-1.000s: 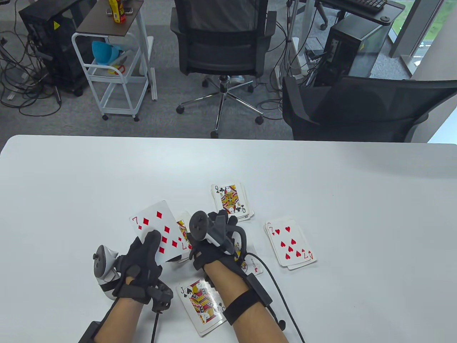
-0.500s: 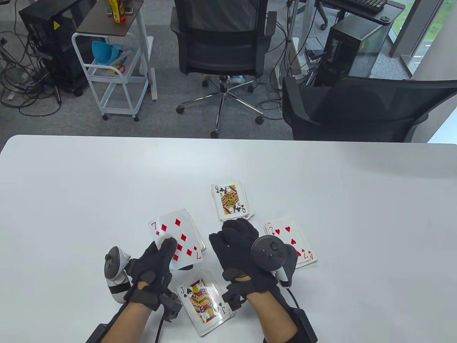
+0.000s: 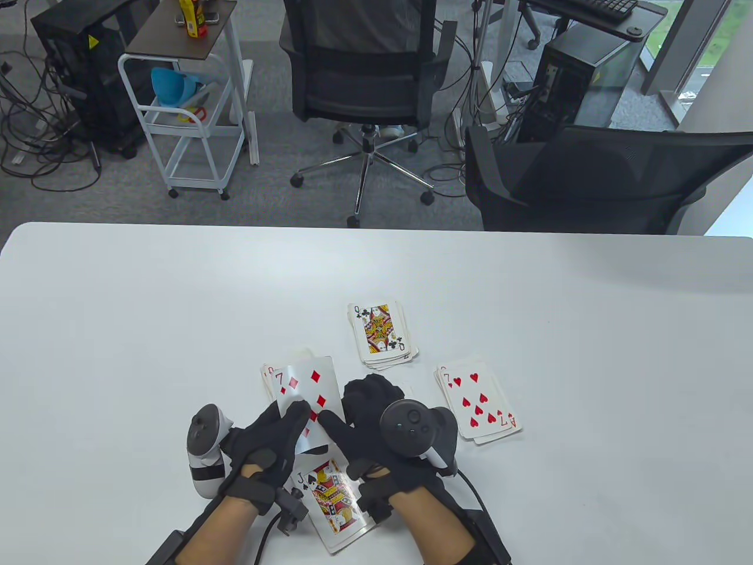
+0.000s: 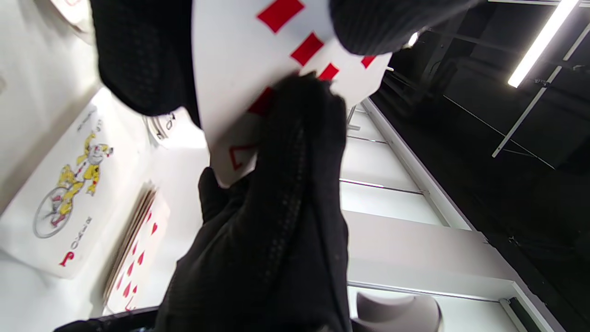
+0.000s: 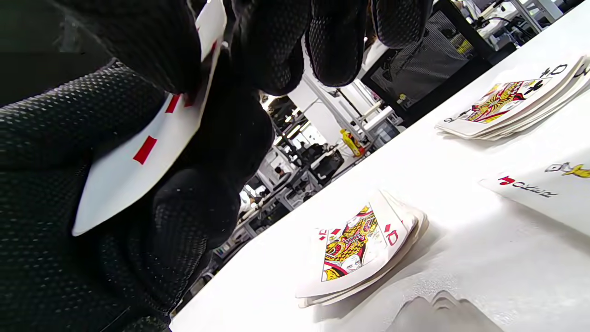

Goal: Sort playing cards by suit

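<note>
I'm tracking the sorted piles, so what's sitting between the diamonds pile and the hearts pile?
A face-up joker lies there, clear in the right wrist view. In the table view the right hand mostly hides it.

White table (image 3: 176, 282) with rounded far corners, filling the lower half of the table view. Beyond its far edge, grey carpet (image 3: 276, 203) strewn with black cables (image 3: 35, 147). 2 black mesh office chairs: 1 on a chrome star base (image 3: 367, 88) opposite the far edge's middle, 1 (image 3: 594, 176) pushed close to the far right corner. White wheeled cart (image 3: 188, 112) past the far left corner, dark top shelf, blue item inside. Black computer towers at far left (image 3: 88, 65) and far right (image 3: 579, 82). Window (image 3: 715, 47) at upper right, greenery outside. Ceiling strip light (image 4: 539, 44) in the left wrist view.
</note>
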Tool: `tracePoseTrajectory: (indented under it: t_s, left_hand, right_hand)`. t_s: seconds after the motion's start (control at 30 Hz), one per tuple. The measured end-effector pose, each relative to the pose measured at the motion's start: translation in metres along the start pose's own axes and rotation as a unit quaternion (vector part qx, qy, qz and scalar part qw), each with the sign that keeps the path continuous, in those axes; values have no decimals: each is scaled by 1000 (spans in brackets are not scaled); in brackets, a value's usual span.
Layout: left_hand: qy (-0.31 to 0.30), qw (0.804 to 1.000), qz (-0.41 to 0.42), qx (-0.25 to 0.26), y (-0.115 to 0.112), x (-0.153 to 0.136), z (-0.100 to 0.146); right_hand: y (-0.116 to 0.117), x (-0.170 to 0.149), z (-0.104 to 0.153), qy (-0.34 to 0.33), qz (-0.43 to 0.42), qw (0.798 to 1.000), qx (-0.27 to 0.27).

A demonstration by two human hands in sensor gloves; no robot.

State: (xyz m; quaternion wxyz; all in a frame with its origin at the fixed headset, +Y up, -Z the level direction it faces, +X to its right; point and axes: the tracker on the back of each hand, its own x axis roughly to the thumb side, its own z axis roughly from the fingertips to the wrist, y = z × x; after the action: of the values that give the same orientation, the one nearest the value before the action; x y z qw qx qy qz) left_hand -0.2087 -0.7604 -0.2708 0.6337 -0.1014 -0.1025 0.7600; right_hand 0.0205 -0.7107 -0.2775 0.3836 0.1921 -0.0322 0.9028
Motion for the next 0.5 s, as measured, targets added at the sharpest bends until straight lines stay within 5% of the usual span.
tracePoseTrajectory:
  t_s: [0.3,0.5]
  left_hand:
    - [14,1000,2,1,6,0,-2]
    - [10,997,-26,70,21,7,2]
  right_hand:
    - [-1,2,0,-14,21,999,-47]
    - [-7,-16,-2,22,11,996,-82]
